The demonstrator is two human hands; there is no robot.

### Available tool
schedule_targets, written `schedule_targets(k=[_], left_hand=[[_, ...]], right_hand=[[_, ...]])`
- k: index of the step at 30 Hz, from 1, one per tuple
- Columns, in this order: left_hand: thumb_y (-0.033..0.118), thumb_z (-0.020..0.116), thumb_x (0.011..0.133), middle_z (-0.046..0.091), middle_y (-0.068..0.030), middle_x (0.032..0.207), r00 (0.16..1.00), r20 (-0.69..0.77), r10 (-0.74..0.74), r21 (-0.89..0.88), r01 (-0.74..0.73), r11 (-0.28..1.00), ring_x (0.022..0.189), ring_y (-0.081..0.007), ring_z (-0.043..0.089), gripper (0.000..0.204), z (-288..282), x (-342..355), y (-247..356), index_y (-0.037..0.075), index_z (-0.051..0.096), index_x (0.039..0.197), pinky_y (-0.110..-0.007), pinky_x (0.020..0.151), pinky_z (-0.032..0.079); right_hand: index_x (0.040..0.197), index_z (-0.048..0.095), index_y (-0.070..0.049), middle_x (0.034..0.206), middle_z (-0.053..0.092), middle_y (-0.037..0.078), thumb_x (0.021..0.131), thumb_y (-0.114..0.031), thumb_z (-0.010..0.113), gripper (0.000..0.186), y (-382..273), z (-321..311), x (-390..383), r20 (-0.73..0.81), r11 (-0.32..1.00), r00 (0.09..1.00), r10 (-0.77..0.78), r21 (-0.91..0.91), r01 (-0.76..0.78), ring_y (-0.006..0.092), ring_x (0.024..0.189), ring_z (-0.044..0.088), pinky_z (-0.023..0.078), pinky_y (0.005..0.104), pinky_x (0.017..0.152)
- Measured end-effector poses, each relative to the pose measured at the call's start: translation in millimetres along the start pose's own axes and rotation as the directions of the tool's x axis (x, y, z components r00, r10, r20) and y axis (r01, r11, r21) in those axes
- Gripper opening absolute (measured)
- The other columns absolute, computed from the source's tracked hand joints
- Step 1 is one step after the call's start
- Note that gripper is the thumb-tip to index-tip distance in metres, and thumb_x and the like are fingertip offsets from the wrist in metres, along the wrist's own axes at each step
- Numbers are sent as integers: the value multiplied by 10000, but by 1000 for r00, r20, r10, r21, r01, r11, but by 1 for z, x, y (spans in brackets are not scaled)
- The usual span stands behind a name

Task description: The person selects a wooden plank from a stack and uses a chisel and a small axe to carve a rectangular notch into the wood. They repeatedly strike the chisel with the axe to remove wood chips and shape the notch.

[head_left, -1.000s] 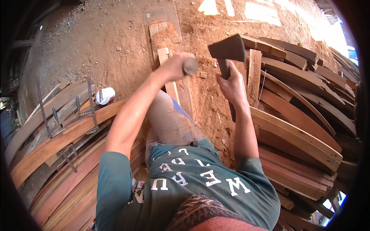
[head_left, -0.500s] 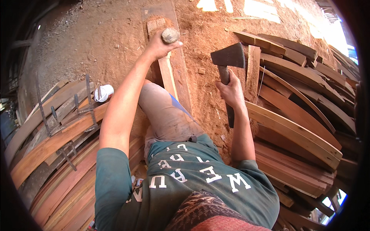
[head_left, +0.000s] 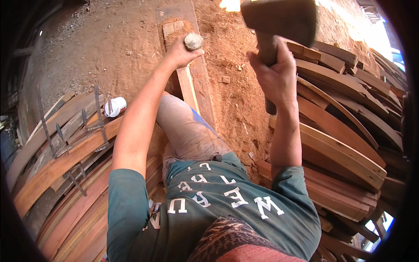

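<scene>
My left hand [head_left: 180, 53] is closed round what looks like a chisel [head_left: 193, 41], held upright. Only its round, worn butt end shows; the blade is hidden below my fist. Beneath that hand lies a narrow wooden piece [head_left: 187, 87] with a pale cut face, resting along a wider brown board [head_left: 204, 94]. Raised at the right, my right hand [head_left: 279, 76] grips the dark handle of a hatchet [head_left: 281, 19], its broad dark head above my fingers and slightly blurred. The hatchet is apart from the chisel. My knee rests by the wooden piece.
Curved planks [head_left: 340, 113] are stacked at the right, close to my right forearm. More boards [head_left: 74, 205] lie at the left with metal clamps [head_left: 98, 126] on them. A white bucket [head_left: 115, 107] stands beside these. Sawdust and chips cover the ground [head_left: 235, 96].
My right hand has lifted the hatchet upward and closer to the camera, slightly to the right. The left hand keeps its hold in nearly the same place.
</scene>
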State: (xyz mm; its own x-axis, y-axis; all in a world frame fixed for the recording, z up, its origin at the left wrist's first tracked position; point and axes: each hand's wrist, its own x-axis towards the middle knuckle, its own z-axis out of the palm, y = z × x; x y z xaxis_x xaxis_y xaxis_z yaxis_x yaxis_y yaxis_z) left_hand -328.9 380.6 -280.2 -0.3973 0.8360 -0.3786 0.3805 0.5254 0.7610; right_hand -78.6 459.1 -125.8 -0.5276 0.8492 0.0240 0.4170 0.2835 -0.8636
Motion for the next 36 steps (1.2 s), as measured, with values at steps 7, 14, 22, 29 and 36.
schedule_targets(k=[7, 14, 22, 29, 36], left_hand=[[184, 832, 826, 771, -154, 1111, 982, 110, 153, 138, -167, 976, 1055, -276, 733, 413, 8, -2, 0, 67, 707, 1201, -379, 934, 564], [340, 924, 781, 733, -124, 1161, 996, -79, 42, -35, -45, 998, 1056, -232, 702, 606, 22, -8, -38, 41, 661, 1236, -381, 967, 564], [220, 899, 795, 779, -137, 1092, 966, 83, 246, -25, -245, 969, 1034, -255, 742, 452, 23, 1, -33, 77, 721, 1185, -417, 909, 579], [224, 923, 741, 771, -145, 1077, 991, -23, 130, -49, -131, 990, 1013, -251, 743, 532, 45, -10, -75, 51, 695, 1189, -382, 932, 576], [123, 829, 796, 768, -171, 960, 949, -26, 314, -95, -315, 944, 931, -301, 760, 371, 47, -18, -41, 67, 693, 1137, -411, 797, 572]], right_hand=[[1094, 602, -26, 857, 728, 237, 961, -105, 594, 155, 76, 99, 13, 219, 920, 972, -85, -357, 161, 416, 791, 728, 564, 527, 710], [1135, 585, -17, 820, 713, 251, 971, -106, 620, 190, 8, 53, 11, 208, 967, 975, -84, -218, 130, 406, 774, 734, 571, 516, 696], [1135, 590, -11, 870, 712, 266, 917, -56, 595, 222, 95, 122, -10, 262, 889, 965, 4, -442, 116, 416, 788, 731, 573, 556, 712], [1099, 647, -19, 951, 710, 262, 913, -90, 641, 200, 31, 77, -25, 130, 980, 984, -122, -142, 140, 466, 890, 688, 540, 543, 758], [1139, 633, -17, 875, 704, 308, 911, -69, 638, 234, 94, 112, -32, 199, 923, 976, 93, -385, -9, 478, 805, 702, 568, 521, 736]])
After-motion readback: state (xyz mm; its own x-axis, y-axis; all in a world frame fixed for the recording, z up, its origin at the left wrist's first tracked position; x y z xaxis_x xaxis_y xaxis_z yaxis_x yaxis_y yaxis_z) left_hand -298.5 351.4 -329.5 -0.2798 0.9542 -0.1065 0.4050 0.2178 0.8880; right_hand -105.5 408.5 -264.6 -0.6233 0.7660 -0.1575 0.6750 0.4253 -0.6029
